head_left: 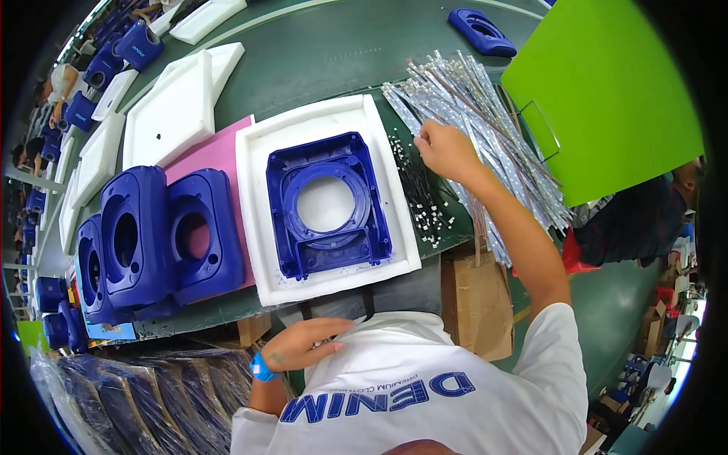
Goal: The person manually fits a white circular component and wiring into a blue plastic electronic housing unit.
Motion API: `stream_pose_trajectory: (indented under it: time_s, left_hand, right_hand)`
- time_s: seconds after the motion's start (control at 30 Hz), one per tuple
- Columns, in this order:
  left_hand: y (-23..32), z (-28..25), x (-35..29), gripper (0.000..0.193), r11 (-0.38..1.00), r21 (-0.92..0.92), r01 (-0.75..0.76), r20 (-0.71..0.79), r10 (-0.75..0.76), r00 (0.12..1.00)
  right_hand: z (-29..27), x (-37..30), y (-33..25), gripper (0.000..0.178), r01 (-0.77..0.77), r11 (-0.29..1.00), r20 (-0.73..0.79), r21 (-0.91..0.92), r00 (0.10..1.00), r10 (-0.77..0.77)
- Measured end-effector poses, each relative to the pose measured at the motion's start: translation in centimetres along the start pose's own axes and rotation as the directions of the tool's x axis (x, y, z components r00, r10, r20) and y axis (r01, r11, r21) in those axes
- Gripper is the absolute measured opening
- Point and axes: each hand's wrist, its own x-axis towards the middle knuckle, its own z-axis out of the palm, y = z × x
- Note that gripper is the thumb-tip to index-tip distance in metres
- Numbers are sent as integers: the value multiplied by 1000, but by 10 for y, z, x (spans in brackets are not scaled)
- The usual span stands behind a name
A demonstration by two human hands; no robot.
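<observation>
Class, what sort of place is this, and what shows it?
Probably a factory assembly workshop: a blue plastic housing lies in a white foam tray, near a heap of thin silvery strips.

Is holding the right hand (447, 152) over silver strips (506, 152), near black cables (409, 171); is resting the left hand (305, 341) at white shirt (425, 353).

To the right of the right grip (438, 142) we see a bright green panel (607, 98), and past it a co-worker (633, 220) in dark clothing. Nearer us than that grip, a cardboard box (478, 311) stands by the table (318, 53). Left of the left grip (307, 343) we see a plastic-wrapped stack (159, 387); ahead of it, a pink sheet (227, 152) and white foam trays (171, 114).
</observation>
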Motion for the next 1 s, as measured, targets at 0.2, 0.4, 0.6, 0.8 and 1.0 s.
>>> stream_pose_trajectory:
  time_s: [0.2, 0.4, 0.6, 0.8, 1.0]
  left_hand:
    - [60, -39, 91, 71, 774, 632, 28, -396, 291, 871]
    - [46, -43, 161, 114, 813, 527, 247, -349, -58, 935]
    - [34, -68, 158, 91, 997, -49, 54, -582, -72, 810]
    - [31, -86, 113, 52, 244, -586, -773, -791, 36, 611]
    - [-43, -42, 44, 69, 183, -810, -557, -586, -236, 775]
  right_hand:
    - [-3, 5, 16, 23, 37, 850, -72, 525, 997, 1]
    - [-13, -13, -6, 31, 8, 911, -51, 413, 999, 15]
    - [-39, -59, -61, 27, 96, 780, -227, 618, 972, 60]
    - [6, -103, -79, 19, 212, 804, -153, 556, 976, -152]
    - [39, -110, -87, 14, 228, 881, -193, 415, 968, -159]
